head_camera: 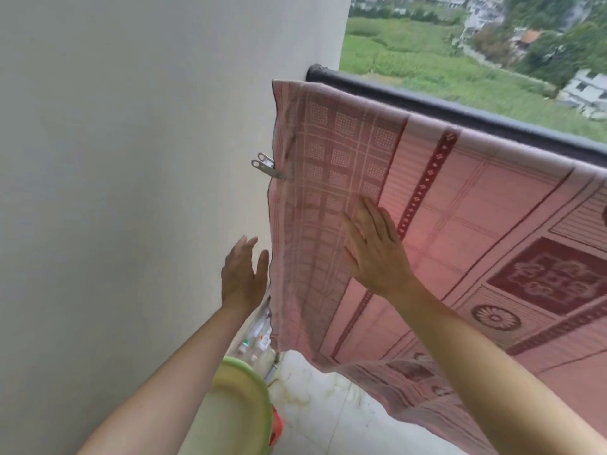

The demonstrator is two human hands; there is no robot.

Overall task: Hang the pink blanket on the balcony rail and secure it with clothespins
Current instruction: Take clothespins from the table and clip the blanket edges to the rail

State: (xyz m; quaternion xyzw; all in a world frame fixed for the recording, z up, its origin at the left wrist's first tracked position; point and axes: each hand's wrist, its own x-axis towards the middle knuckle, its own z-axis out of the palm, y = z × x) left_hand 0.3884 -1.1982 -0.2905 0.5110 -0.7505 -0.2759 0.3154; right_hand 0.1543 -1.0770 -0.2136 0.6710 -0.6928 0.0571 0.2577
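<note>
Ok, pink blanket (pixel 460 208) is up over the balcony rail (pixel 460 110). It's draped across that dark, rounded bar and hangs down the inside face twd the floor (pixel 328 408). Thin woven cloth, daylight glowing through the middle. Pattern: pale checked grid w/ dotted squares at the left end, then a dark red band w/ small diamond motifs, then big framed panels. One panel's a dark red rectangle w/ ornate figures, w/ a round flower medallion below it. Bottom hem billows out above the floor.

Right hand (pixel 374 247) lies flat on the cloth, fingers straight & spread. Palm presses the checked part right by the red band; it grips nothing. Left hand (pixel 243 274) is wide too, fingers straight, thumb out, upright just beside the blanket's left edge. Can't tell if the thumb touches the hem.

Metal clothespin (pixel 267 167) on that left edge, abt halfway down. Shiny flat steel, two looped ends sticking out twd the wall (pixel 131 159), jaws biting the hem. Wall's smooth, off-white, just beside the blanket's edge.

Down low, btwn the forearms: a round pale-green plastic basin (pixel 244 389) w/ a glossy rim. Something orange-red (pixel 276 428) sits just beside it, partly hidden. A few small bottles (pixel 259 336) at the foot of the wall, blurry. Floor's pale glossy tile, stained in patches.
</note>
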